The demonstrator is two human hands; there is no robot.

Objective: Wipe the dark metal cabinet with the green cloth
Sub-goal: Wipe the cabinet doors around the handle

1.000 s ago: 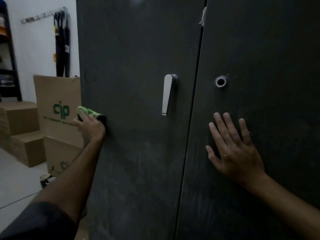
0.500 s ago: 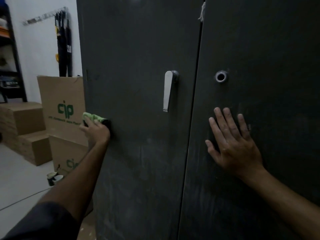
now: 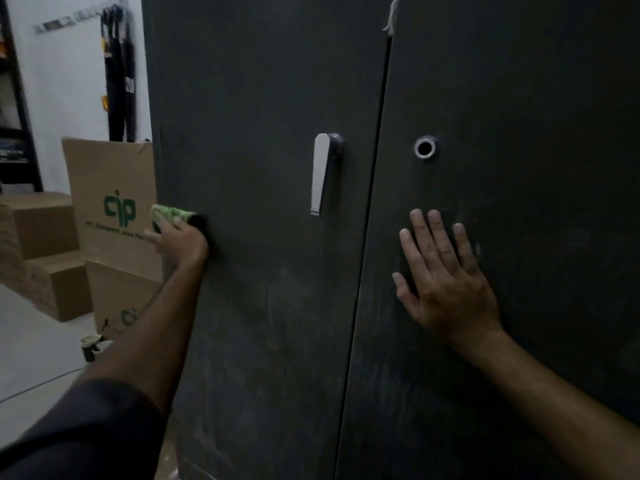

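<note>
the green cloth (image 3: 169,214) sits bunched at the cabinet's (image 3: 263,98) left edge, at handle (image 3: 321,174) height, and we risk it sliding off the corner, so our wipe misses the door face. it pokes out above our left hand (image 3: 181,239), whose fingers curl round it. our right hand (image 3: 446,282) lies flat on the right door (image 3: 519,98), fingers straight and slightly spread

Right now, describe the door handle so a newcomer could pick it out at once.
Start at the dark metal cabinet with two doors split by a vertical seam. On the left door, just beside that seam, hangs the handle, a pale silver lever pointing down. The round keyhole on the right door is a ring, not a lever.
</note>
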